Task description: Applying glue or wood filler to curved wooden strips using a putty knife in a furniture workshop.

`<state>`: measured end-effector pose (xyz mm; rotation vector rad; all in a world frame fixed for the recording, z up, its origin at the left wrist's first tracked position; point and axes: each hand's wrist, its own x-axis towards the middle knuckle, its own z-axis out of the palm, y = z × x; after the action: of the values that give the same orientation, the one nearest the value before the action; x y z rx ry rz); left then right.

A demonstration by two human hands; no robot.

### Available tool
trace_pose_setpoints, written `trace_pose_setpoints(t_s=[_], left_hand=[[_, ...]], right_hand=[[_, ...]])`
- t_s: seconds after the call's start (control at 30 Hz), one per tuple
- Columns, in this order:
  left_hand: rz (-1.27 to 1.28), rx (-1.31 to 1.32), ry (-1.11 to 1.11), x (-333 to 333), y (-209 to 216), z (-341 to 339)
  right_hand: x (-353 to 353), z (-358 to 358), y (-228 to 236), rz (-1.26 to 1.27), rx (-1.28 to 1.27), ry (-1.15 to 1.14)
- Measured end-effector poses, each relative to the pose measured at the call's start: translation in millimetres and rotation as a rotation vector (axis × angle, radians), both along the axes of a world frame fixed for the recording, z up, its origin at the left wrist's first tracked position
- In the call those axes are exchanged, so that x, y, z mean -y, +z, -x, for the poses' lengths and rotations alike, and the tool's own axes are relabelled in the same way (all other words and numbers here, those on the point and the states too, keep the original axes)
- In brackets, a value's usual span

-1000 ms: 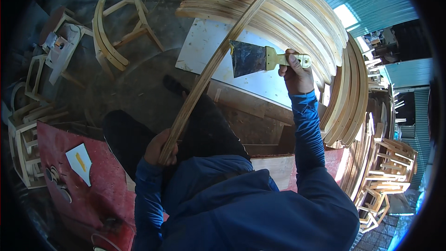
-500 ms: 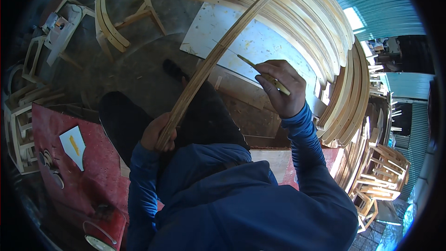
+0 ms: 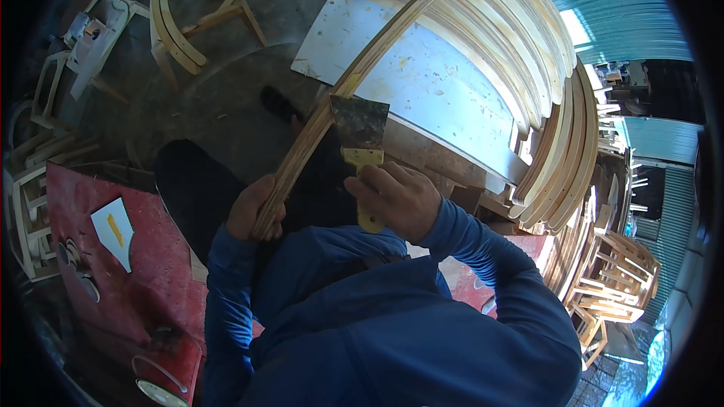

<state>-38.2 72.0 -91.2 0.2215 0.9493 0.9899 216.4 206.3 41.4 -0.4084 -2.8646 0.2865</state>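
Observation:
My left hand [image 3: 256, 209] is closed round the near end of a long curved wooden strip [image 3: 305, 143]. The strip slants up and away to the right, its far end over a stack of similar curved pieces. In my right hand [image 3: 400, 200] is a putty knife [image 3: 362, 154] with a yellowish handle, gripped with the fingers bent round it. Its wide, stained metal blade [image 3: 360, 120] faces me flat, and the blade's upper left corner meets or overlaps the edge of the strip. Whether it presses on the wood I cannot tell.
Curved wooden pieces [image 3: 554, 45] are stacked at the far right, beside a pale spotted board [image 3: 452, 75]. On the left, a red surface [image 3: 166, 241] carries a white scrap [image 3: 113, 234] with a yellow smear. Wooden frames [image 3: 226, 7] stand on the floor at far left.
My right hand has come left and down toward the strip. The putty knife has turned from edge-on to showing its flat blade, now at the strip. My left hand keeps its hold.

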Motion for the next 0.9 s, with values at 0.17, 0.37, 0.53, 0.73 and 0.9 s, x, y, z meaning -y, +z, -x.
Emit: trace_pose_setpoints(t_s=[0.17, 0.37, 0.53, 0.73, 0.9], left_hand=[[-0.01, -0.043, 0.007, 2, 0, 1], [-0.034, -0.1, -0.012, 1, 4, -3], [-0.035, -0.079, 0.004, 2, 5, 0], [-0.032, -0.031, 0.004, -1, 7, 2], [-0.025, -0.062, 0.011, 2, 6, 0]], right_hand=[[-25, -8, 36, 0.091, -0.17, -0.13], [-25, 4, 27, -0.032, -0.081, -0.131], [-3, 6, 34, 0.113, -0.062, -0.02], [-47, -9, 32, 0.028, -0.215, -0.263], [-44, 7, 4, -0.132, -0.168, -0.193]])
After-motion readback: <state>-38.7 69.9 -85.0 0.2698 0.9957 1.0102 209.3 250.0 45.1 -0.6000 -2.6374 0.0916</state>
